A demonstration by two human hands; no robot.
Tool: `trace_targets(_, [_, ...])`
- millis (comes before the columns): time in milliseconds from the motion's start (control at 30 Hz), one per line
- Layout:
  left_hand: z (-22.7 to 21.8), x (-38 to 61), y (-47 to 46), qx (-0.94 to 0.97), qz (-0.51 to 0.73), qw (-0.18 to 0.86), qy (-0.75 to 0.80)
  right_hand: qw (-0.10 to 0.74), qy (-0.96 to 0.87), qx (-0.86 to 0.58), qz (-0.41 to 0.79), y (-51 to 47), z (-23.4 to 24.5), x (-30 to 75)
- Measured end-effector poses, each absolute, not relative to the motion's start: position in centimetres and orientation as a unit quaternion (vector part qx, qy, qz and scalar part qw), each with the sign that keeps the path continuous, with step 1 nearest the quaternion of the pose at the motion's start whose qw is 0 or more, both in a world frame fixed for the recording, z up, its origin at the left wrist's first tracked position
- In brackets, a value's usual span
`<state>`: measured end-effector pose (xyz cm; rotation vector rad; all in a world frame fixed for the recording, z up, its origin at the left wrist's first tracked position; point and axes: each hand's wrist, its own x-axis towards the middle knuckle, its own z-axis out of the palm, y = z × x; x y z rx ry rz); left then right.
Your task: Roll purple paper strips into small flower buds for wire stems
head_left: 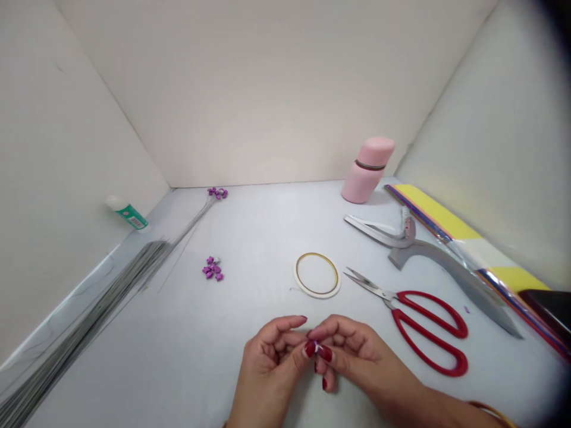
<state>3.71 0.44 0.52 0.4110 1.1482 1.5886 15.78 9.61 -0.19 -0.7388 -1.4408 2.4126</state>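
Three white walls (285,89) around a pale counter (187,351), and near the middle of it a roll of tape (317,275) lying flat, white with a gold inner ring. Far left of the roll, a long bundle of thin gray wires (89,315) along the left wall, with one stem topped by purple flowers (217,192) reaching toward the back. Right of the roll, a packet of yellow sheets (446,229) in clear plastic, a dark slab (544,309) at its near end, and a gray tool (428,249) with a long flat blade. Just right of the roll, red-handled scissors (428,333), closed, tips toward the roll. Behind and right of the roll, a tilted pink bottle (363,169). Left of the roll, a small green-and-white tube (127,213) near the wall, and closer in, a loose cluster of small purple blooms (212,268). Just below the roll, the left hand (270,362) and right hand (357,356), both curled and almost closed, with red-nailed fingertips meeting. Pinched between both hands, a tiny purple-and-white bit (316,347), about level between them, its long axis too small to make out
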Motion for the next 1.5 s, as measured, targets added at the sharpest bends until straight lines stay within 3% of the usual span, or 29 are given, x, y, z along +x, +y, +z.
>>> trace_targets(600, [1.0, 3.5, 0.4, 0.077, 0.711, 0.498, 0.491, 0.13, -0.493, -0.251, 0.823, 9.6, -0.1, 15.5])
trace_targets(933, [-0.3, 4.0, 0.2, 0.149, 0.715, 0.503, 0.462, 0.098, -0.535, -0.237, 0.805, 9.6, -0.1, 15.9])
trace_targets(1133, [0.1, 3.9, -0.2, 0.285, 0.649, 0.367, 0.602, 0.091, -0.511, -0.26, 0.814, 9.6, 0.3, 15.6])
trace_targets(1300, [0.7, 3.8, -0.5, 0.409, 0.621, 0.239, 0.624, 0.092, -0.508, -0.262, 0.815, 9.6, 0.6, 15.6])
trace_targets(1500, [0.8, 3.4, -0.5, 0.464, 0.568, 0.265, 0.626, 0.101, -0.496, -0.256, 0.824, 9.6, 0.1, 15.8])
